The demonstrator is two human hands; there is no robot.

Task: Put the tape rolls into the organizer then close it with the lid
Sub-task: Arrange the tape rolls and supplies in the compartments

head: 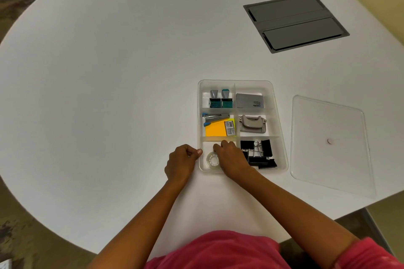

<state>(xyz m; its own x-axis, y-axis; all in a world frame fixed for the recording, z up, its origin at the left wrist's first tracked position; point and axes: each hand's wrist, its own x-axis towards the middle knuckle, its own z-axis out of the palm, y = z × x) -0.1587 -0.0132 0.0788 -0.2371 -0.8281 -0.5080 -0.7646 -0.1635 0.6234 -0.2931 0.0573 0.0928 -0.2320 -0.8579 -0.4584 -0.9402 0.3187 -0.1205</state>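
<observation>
Clear tape roll (213, 160) partly hidden by right hand (231, 159).

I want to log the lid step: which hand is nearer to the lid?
Right. The right hand is in the organizer, left of the lid; the left hand is beyond the organizer's far side.

Organizer (282, 137) sits center-right of the frame on the table (109, 72), lid (328, 159) lying just right of it. Tape roll (212, 160) is in the lower-left compartment, clips (258, 153) lower right, stapler (215, 117) middle left, punch (252, 123) middle right.
</observation>
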